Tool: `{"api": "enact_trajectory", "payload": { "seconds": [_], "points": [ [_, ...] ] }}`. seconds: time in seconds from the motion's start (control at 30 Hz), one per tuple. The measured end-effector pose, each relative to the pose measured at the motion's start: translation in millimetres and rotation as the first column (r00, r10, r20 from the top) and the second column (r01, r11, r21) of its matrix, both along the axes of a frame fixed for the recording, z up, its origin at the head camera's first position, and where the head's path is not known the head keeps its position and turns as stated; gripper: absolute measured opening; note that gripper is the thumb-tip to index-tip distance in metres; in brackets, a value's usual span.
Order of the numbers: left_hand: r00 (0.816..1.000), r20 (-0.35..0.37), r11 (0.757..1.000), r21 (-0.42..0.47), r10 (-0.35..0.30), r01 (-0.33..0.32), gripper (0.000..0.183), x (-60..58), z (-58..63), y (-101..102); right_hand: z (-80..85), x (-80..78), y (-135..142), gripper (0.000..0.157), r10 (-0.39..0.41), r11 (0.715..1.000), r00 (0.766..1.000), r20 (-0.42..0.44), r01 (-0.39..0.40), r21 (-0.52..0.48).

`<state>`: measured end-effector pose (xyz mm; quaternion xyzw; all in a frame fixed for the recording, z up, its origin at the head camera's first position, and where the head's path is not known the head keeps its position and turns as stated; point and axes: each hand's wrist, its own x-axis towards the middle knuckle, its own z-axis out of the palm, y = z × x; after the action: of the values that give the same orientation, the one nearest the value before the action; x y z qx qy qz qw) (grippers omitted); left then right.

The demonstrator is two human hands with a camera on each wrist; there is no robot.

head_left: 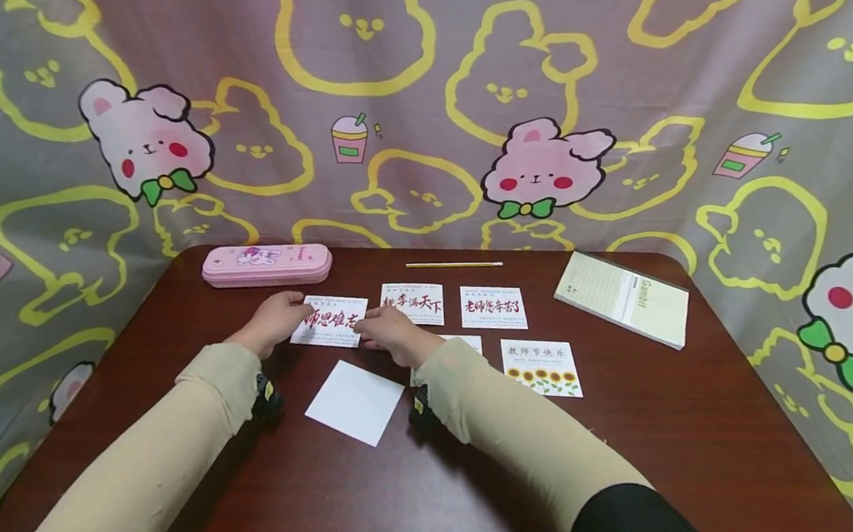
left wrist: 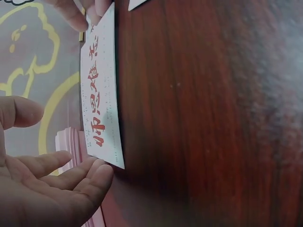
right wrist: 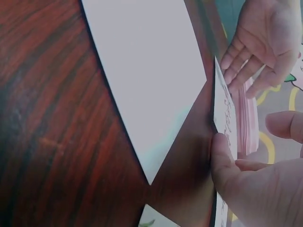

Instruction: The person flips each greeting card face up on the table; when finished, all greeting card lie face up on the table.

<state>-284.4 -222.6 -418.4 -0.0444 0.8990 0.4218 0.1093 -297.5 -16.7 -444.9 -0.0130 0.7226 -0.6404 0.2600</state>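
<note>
A white card with red Chinese writing (head_left: 330, 321) lies on the table between my two hands. My left hand (head_left: 273, 322) is at its left edge; in the left wrist view the fingers (left wrist: 97, 182) touch that edge and the thumb stands apart. At the right edge is my right hand (head_left: 399, 336), its fingers (right wrist: 222, 153) against the card and its thumb raised clear. Closer to me lies a blank white card (head_left: 355, 403), turned at an angle. My right wrist and sleeve partly hide another card (head_left: 465, 343).
Two more red-lettered cards (head_left: 413, 303) (head_left: 493, 307) lie to the right, with a sunflower card (head_left: 541, 367) below them. A pink pencil case (head_left: 267, 265), a pencil (head_left: 454, 265) and a notepad (head_left: 622, 299) sit toward the back of the brown table. A patterned curtain hangs behind.
</note>
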Motion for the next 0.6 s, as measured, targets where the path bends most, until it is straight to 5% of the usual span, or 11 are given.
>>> {"api": "enact_trajectory", "payload": {
  "seconds": [0.27, 0.43, 0.53, 0.6],
  "points": [
    [1.000, -0.001, 1.000, -0.014, -0.018, 0.018, 0.062, 1.7, -1.7, 1.7, 9.5, 3.3, 6.0, 0.051, 0.000, 1.000, 1.000, 0.012, 0.000, -0.023],
    [0.991, -0.097, 0.994, -0.074, -0.088, 0.081, 0.061, 8.1, -0.5, 6.1, 12.5, 12.3, 23.3, 0.051, 0.052, 0.999, 0.999, -0.001, -0.052, 0.008],
    [0.954, -0.204, 0.966, -0.183, -0.220, 0.183, 0.057, 18.5, 2.3, 11.9, 18.1, 22.7, 40.5, 0.050, 0.103, 0.994, 0.995, -0.001, -0.103, 0.028],
    [0.905, -0.247, 0.922, -0.264, -0.347, 0.282, 0.054, 28.2, 4.5, 17.0, 21.9, 31.1, 53.9, 0.049, 0.138, 0.990, 0.990, -0.007, -0.137, 0.026]
  ]
}}
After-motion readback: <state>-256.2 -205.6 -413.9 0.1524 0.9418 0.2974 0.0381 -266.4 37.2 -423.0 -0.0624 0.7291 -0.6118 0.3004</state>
